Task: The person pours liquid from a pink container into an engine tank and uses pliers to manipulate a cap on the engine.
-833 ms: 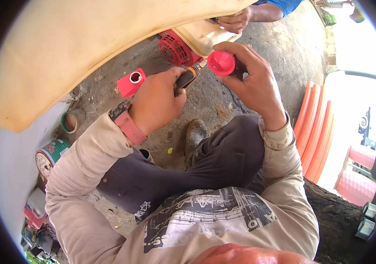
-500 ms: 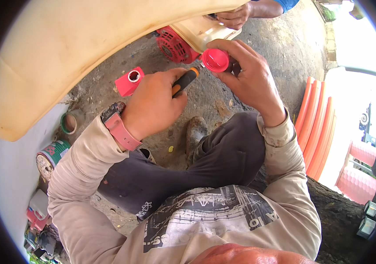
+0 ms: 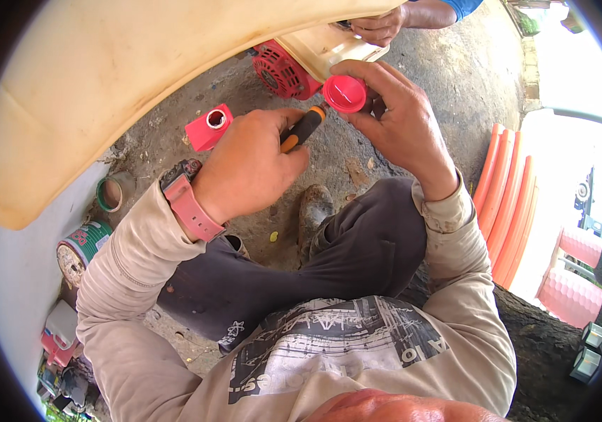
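Observation:
My left hand [image 3: 248, 162] is closed around the black-and-orange handle of a screwdriver [image 3: 306, 126]. Its far end points at a round pink-red cap [image 3: 345, 93], where the tip is hidden. The cap, hollow side toward me, is pinched between the thumb and fingers of my right hand [image 3: 403, 116]. Just beyond my left hand a pink-red bottle [image 3: 208, 128] stands on the ground, its round mouth uncovered. Behind the cap sits a red engine cover with vent slots [image 3: 283, 70].
A large cream plastic tank [image 3: 125, 84] arches over the far left. Another person's hand [image 3: 378, 28] rests at a cream container [image 3: 329, 49]. Orange pipes [image 3: 505, 204] lie at right; a green can [image 3: 90, 243] and a pipe piece [image 3: 114, 192] stand at left.
My left hand and the screwdriver have shifted slightly right, closer to the cap, and the handle's front end now meets its edge in view. My right hand has stayed nearly still.

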### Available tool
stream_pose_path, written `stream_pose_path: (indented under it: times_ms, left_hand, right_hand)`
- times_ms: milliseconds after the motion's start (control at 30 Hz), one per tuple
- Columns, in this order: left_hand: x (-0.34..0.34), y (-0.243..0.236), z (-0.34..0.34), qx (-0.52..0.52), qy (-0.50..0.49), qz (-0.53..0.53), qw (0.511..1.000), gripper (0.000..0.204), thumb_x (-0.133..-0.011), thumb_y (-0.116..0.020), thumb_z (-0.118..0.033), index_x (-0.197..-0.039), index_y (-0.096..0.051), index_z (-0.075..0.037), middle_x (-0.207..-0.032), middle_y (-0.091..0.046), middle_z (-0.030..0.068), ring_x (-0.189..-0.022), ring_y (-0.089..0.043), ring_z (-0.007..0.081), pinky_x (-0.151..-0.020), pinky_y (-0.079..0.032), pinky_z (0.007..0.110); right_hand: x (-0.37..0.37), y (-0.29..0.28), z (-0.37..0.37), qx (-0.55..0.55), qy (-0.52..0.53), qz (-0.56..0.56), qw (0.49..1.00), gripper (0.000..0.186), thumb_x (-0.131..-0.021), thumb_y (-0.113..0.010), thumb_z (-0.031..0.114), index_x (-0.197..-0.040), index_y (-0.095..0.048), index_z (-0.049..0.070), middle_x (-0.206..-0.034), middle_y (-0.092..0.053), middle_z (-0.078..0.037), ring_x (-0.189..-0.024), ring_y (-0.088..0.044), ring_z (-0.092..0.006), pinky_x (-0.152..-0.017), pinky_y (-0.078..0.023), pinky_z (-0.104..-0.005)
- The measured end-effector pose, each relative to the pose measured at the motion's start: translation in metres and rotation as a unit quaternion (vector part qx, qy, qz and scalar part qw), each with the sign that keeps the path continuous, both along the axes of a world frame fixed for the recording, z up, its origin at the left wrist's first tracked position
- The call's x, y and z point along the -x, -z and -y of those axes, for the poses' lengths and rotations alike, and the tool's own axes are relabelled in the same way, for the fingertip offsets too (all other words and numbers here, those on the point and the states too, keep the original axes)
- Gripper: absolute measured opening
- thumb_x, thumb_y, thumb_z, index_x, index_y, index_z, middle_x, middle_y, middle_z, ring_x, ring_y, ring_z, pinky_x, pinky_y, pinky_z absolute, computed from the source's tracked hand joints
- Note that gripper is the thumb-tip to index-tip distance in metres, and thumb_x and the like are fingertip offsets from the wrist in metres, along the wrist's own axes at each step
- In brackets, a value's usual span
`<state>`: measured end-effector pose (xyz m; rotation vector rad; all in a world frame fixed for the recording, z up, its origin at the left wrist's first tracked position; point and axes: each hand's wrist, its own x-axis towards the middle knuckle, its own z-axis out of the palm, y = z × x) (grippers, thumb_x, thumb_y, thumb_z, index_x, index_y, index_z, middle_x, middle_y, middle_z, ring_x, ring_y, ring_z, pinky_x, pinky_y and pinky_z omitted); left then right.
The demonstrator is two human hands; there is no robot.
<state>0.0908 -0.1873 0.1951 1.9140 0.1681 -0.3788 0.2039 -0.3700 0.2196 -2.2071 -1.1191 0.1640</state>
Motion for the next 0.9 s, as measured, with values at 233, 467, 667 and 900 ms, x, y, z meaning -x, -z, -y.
stream_pose_path:
  times_ms: [233,467,667,900]
  left_hand:
    - [0.001,0.002,-0.001,-0.006,-0.006,0.036,0.999,0.042,-0.086,-0.062,-0.012,-0.123,-0.058,0.005,-0.095,-0.067,0.0117,-0.081,-0.060,0.0138,-0.077,-0.048,0.030]
    - [0.002,0.002,0.000,0.016,-0.014,0.048,0.999,0.043,-0.086,-0.063,-0.012,-0.125,-0.057,0.005,-0.077,-0.062,0.0061,-0.060,-0.056,0.0101,-0.058,-0.045,0.028]
    - [0.002,-0.003,0.002,0.102,-0.033,-0.017,0.994,0.045,-0.088,-0.061,-0.010,-0.130,-0.052,0.005,-0.058,-0.051,-0.0006,-0.043,-0.046,0.0076,-0.041,-0.036,0.026]
    - [0.003,-0.003,0.001,0.102,-0.027,-0.020,0.994,0.045,-0.089,-0.060,-0.010,-0.129,-0.051,0.007,-0.057,-0.051,-0.0003,-0.043,-0.047,0.0080,-0.041,-0.037,0.026]
  right_hand:
    - [0.001,0.000,-0.001,-0.001,-0.005,0.020,1.000,0.040,-0.077,-0.072,0.006,-0.115,-0.063,0.011,-0.095,-0.063,-0.012,-0.084,-0.063,-0.0323,-0.074,-0.050,-0.0391]
    - [0.003,-0.003,-0.002,0.008,-0.002,0.035,0.999,0.040,-0.077,-0.072,0.005,-0.115,-0.063,0.012,-0.093,-0.062,-0.012,-0.083,-0.062,-0.0327,-0.073,-0.050,-0.0396]
    - [0.004,-0.002,-0.002,0.005,-0.008,0.037,0.999,0.040,-0.077,-0.071,0.004,-0.115,-0.063,0.012,-0.091,-0.062,-0.011,-0.082,-0.062,-0.0325,-0.072,-0.050,-0.0395]
    - [0.005,-0.004,-0.004,0.009,-0.010,0.060,0.998,0.039,-0.077,-0.070,0.004,-0.115,-0.063,0.014,-0.089,-0.060,-0.011,-0.079,-0.061,-0.0322,-0.069,-0.050,-0.0395]
